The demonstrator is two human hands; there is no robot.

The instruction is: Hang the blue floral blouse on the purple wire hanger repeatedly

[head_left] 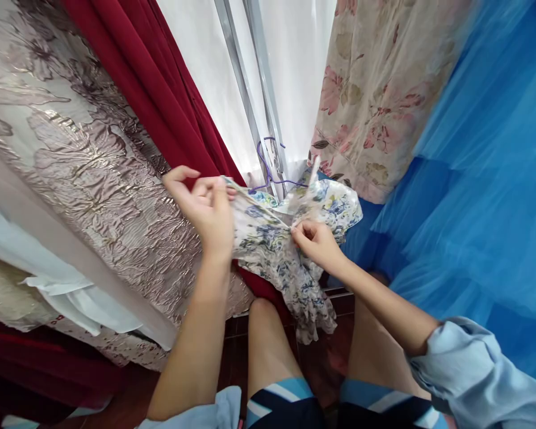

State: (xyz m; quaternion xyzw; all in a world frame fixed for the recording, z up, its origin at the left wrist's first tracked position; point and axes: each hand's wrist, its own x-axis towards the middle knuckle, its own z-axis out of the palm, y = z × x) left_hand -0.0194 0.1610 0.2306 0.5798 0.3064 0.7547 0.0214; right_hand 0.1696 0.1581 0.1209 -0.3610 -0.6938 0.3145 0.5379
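A white garment with a blue and green floral print hangs in front of me, gathered and crinkled toward its lower end. Behind its upper edge a purple wire hanger shows. My left hand pinches the garment's upper left edge between thumb and fingers, slightly blurred by motion. My right hand is closed, thumb against index finger, on the cloth near the middle. A thin pale cord or edge runs taut between both hands; I cannot tell which it is. A blurred pale strip stands up above my right hand.
Dark red cloth, a shiny embossed floral fabric and other garments hang at left. Metal poles stand before white cloth. At right hang a pink-flowered fabric and blue tulle. My knees are below, over dark tiles.
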